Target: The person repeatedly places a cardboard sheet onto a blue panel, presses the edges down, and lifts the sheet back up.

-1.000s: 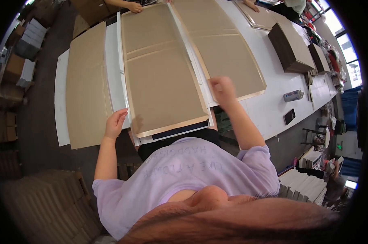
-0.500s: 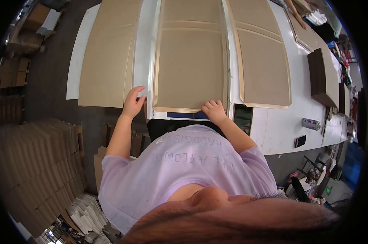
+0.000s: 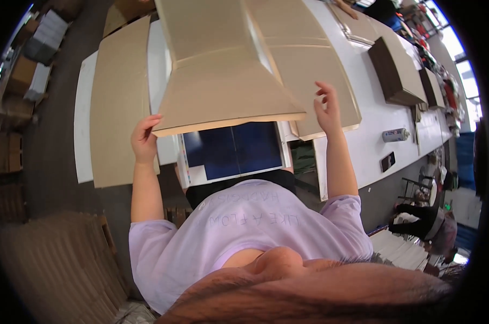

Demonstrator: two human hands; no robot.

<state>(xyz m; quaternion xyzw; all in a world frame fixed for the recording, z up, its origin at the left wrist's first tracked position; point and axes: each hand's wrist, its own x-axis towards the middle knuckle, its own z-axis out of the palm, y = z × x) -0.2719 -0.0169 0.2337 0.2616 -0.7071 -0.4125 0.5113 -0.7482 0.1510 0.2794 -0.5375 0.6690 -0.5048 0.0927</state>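
Note:
A brown cardboard panel [image 3: 223,92] with folded edges is raised at its near end in front of me. The near left corner of it is pinched in my left hand [image 3: 145,139]. My right hand [image 3: 327,108] is up off the panel's right corner, fingers apart and slightly bent, holding nothing. Beneath the lifted edge shows a glossy dark blue printed sheet [image 3: 244,154] with a white border. To the left lies a flat cardboard sheet [image 3: 120,102], and to the right another cardboard panel [image 3: 315,70] with folded edges.
On the white table [image 3: 358,146] at right are a spray can [image 3: 396,135], a phone [image 3: 387,162] and a stack of boards [image 3: 398,75]. Cardboard stacks [image 3: 55,264] stand at lower left. Another person's arm [image 3: 346,8] reaches in at the far right; someone else [image 3: 428,221] bends at right.
The middle panel's near end has come up, uncovering the blue printed sheet. My left hand has taken its corner. My right hand has left the near edge and moved up and right.

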